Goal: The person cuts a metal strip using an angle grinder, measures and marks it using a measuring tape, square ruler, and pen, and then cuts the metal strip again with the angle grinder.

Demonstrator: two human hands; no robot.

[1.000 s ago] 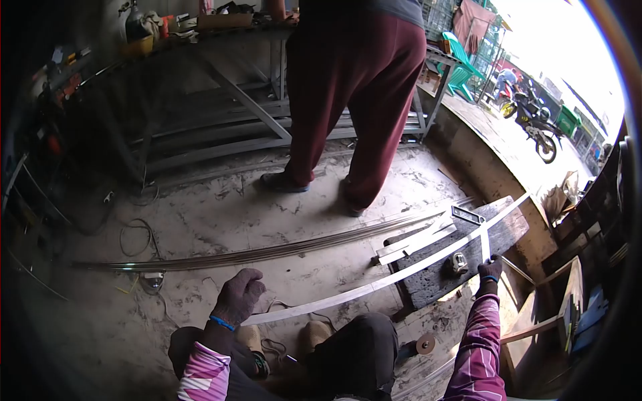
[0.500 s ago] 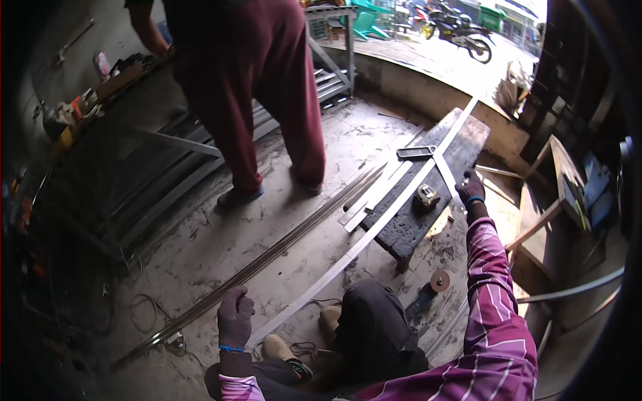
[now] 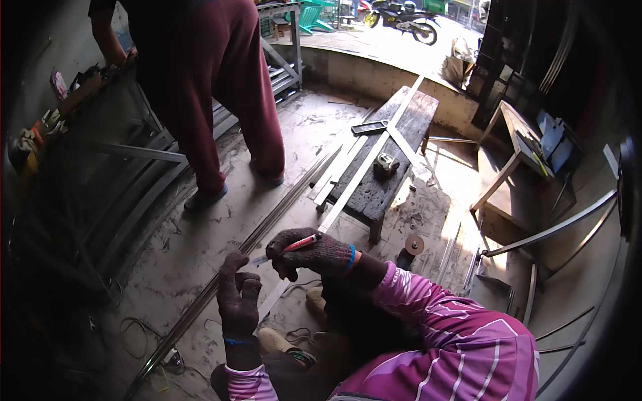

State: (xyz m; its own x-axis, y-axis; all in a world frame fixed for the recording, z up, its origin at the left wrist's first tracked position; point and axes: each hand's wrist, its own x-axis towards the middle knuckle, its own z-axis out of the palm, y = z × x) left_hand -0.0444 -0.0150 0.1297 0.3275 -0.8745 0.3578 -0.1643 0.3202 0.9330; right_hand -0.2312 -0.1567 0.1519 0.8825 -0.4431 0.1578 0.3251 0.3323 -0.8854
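Observation:
My right hand (image 3: 311,254), in a dark knit glove, is closed around a red-and-white marker pen (image 3: 302,242). A pale narrow end projects from the fingers toward my left hand (image 3: 239,297). That gloved left hand is raised beside it, fingers bent and apart, with nothing visible in them. Below both hands runs a long flat metal strip (image 3: 354,184), its far part lying along a dark wooden bench (image 3: 374,200). Across the strip rests a square (image 3: 369,127) with a dark handle. A tape measure (image 3: 386,165) sits on the bench beside the strip.
An angle grinder (image 3: 409,248) stands on the floor right of the bench. Long metal bars (image 3: 267,224) lie along the floor at left. A person in maroon trousers (image 3: 231,73) stands at a workbench. A wooden frame (image 3: 498,164) is at right.
My right hand has come from beside the bench to near my left hand, where it holds the marker. My left hand has risen slightly. The view has shifted right.

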